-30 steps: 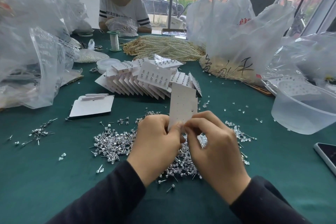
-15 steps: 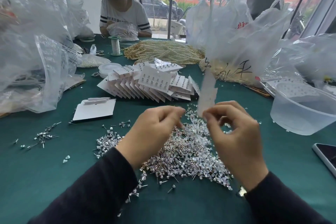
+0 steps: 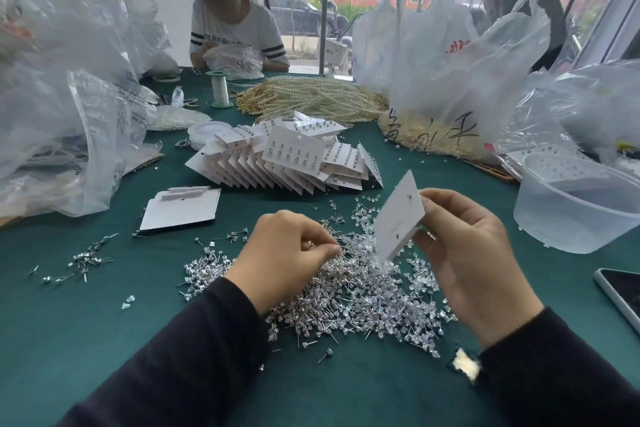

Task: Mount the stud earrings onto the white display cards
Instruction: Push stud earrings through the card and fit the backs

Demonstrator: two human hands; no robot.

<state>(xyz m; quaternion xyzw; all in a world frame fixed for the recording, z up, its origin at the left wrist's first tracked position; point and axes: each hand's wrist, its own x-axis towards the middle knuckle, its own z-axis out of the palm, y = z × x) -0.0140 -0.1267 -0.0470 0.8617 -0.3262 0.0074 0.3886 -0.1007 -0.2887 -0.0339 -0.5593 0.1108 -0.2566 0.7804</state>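
Note:
My right hand (image 3: 464, 253) holds a white display card (image 3: 400, 215) tilted above the table, thumb and fingers pinching its right edge; one stud sits near the card's top. A large heap of loose stud earrings (image 3: 353, 291) lies on the green cloth beneath both hands. My left hand (image 3: 287, 253) reaches down into the heap with curled fingers, its fingertips pinching at studs. Beyond the heap stands a fanned stack of filled cards (image 3: 287, 163). A blank card (image 3: 180, 210) lies flat to the left.
A clear plastic tub (image 3: 578, 201) stands at the right, a phone (image 3: 620, 295) at the right edge. Plastic bags (image 3: 450, 62) and pearl strands (image 3: 311, 100) crowd the back. More bags (image 3: 62, 107) fill the left. Two people are at the far side. A small stud cluster (image 3: 83, 258) lies left.
My hands have parted: the right hand carried the card off to the right and tilted it, while the left let go of the card and dropped into the stud heap.

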